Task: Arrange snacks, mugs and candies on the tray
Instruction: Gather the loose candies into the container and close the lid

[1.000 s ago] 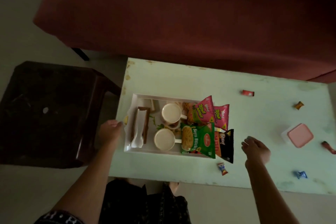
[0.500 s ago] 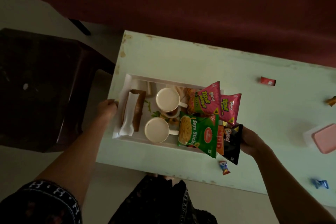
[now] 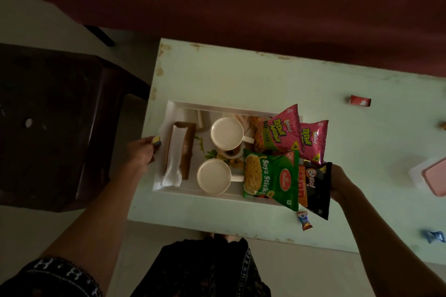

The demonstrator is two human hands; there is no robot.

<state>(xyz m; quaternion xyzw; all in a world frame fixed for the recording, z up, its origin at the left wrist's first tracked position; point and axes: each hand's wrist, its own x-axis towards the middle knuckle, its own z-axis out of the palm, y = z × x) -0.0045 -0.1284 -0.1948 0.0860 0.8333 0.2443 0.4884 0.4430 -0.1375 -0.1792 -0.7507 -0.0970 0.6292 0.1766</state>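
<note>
As lit dimly from above, the scene held one white tray [image 3: 169, 194] at the left end of a pale green tabletop [image 3: 241, 75].

Tray contents: two cream mugs [image 3: 226, 133], [image 3: 213, 176] in the middle, handles pointing right; a brown holder with white napkin [image 3: 177, 157] at the left; four snack packets leaning over the right rim, namely two pink Bingo packets [image 3: 281, 131], [image 3: 312, 140] far, a green Soya Sticks packet [image 3: 271, 176] near, and a black Bingo packet [image 3: 317, 188] overhanging onto the tabletop.

Left hand [image 3: 142, 154]: grip curled round the tray's left edge, thumb on the rim, probably to steady or carry it.

Right hand [image 3: 342, 183]: at the tray's right edge behind the black packet; fingers hidden, so how far the grip had closed could not be told. Its place suggested a matching hold.

Candies off the tray: one red [image 3: 359, 100] far right, one blue-and-orange [image 3: 305, 220] just near the black packet, one blue [image 3: 434, 236] near right. A pink-lidded box [image 3: 434, 176] sat at the right edge.

Judgement: snacks and mugs were loaded; candies were not yet gathered.
</note>
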